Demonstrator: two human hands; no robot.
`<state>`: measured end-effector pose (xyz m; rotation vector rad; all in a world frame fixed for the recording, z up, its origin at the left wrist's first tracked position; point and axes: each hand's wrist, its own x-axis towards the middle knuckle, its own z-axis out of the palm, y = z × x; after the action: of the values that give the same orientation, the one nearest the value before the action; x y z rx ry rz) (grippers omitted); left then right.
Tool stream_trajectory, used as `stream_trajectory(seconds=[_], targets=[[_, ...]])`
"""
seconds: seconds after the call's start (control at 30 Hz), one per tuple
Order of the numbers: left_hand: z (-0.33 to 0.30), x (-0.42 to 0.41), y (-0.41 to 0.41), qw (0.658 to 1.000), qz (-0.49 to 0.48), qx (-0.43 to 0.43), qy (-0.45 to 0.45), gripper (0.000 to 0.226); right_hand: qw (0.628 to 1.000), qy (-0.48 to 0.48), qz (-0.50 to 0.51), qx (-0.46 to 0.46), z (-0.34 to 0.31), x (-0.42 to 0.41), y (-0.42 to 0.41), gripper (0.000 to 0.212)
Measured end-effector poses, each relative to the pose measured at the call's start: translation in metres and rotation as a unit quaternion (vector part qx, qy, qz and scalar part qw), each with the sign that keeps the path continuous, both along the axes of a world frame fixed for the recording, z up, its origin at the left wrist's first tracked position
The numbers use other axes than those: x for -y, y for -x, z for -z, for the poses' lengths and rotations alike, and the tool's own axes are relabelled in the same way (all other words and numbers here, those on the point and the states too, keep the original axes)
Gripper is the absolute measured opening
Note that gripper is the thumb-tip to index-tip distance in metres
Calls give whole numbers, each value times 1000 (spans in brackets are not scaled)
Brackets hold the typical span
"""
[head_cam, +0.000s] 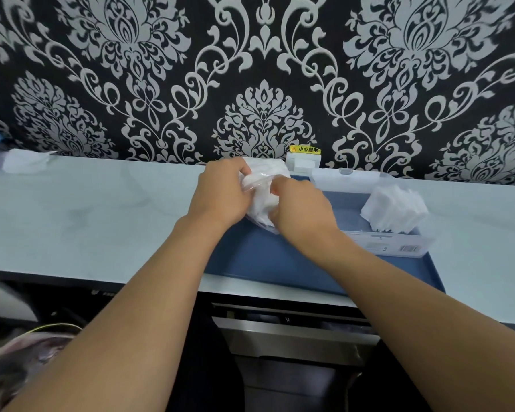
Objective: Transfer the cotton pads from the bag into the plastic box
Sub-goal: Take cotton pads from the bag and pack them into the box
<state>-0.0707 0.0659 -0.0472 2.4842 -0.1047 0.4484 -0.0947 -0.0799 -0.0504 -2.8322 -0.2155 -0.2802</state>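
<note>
Head view: both hands, left hand point(220, 191) and right hand point(302, 208), curl tight around the bag point(263, 185) at the tray's point(268, 263) back edge. Some cotton pads point(394, 211) already sit in the plastic box point(393, 245). Next, I think, more pads must be pulled out.

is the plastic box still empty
No, a stack of white cotton pads already sits inside the clear plastic box at its right end.

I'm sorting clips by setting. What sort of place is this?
Probably a home or a hotel room: damask wallpaper, a pale counter with a wall socket behind, and a drawer below.
</note>
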Motion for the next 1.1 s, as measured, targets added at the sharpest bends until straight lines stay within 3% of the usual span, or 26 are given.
stream_trajectory(seconds=[0.07,0.2,0.33,0.47,0.67,0.87,1.0,1.1], targets=[[0,3,1,1000,-3,-2,-3,27,1000,17,10,-8,-1,1,0,40],[1,9,0,999,-17,-8,-32,29,999,26,27,-16,-6,4,0,15],[1,10,-5,997,-55,-11,-54,29,1000,7,1,-6,-11,10,7,28],[1,10,-8,996,-66,-28,-61,32,997,-48,-49,38,-16,20,11,23],[-1,4,0,996,-27,-52,-67,43,958,-233,-166,16,-24,50,12,21],[-13,-1,16,995,25,-50,-86,77,926,-314,-197,67,-32,76,16,25],[-38,16,40,977,186,55,85,87,904,-369,-206,63,-36,87,20,53],[-36,44,40,948,260,28,179,83,872,-443,-205,20,-37,95,21,56]])
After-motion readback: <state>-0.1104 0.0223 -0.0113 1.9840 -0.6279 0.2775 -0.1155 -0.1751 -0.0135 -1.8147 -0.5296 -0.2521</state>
